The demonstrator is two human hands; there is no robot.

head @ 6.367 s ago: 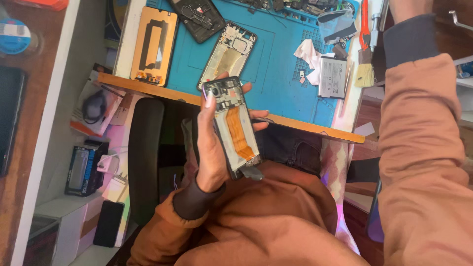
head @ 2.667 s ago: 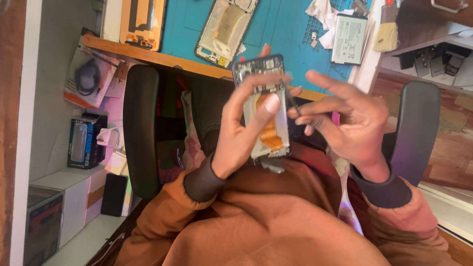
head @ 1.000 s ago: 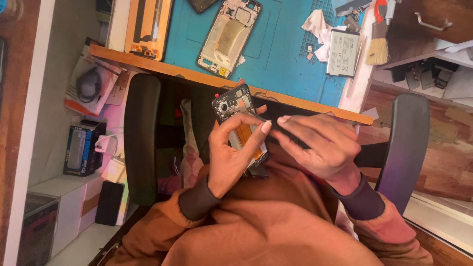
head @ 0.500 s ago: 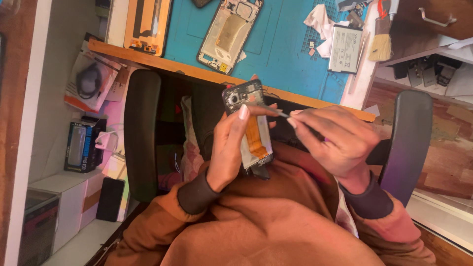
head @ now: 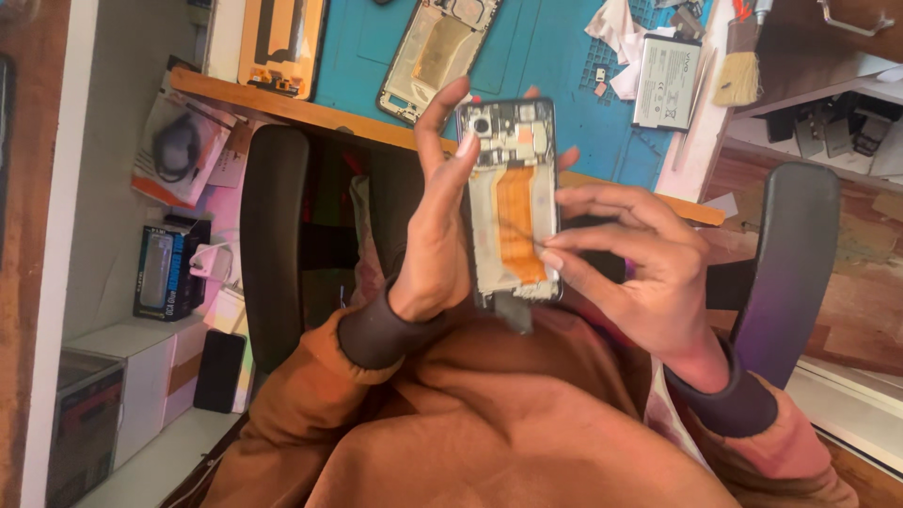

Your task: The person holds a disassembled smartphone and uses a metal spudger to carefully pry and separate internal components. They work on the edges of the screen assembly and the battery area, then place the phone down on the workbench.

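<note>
There is one view only, from a camera worn on the person's head, so no second view shares any part of the scene. It looks steeply down over the person's chest and brown sleeves toward the blue work mat (head: 555, 56), which lies along the top edge of the frame. The picture seems rolled to one side, since the mat's wooden edge runs slanted. The camera sits close: the opened phone (head: 513, 202), held up below the mat, fills the centre. Left of the mat stand shelves with boxes; right of it a chair armrest (head: 785, 268) shows.
</note>
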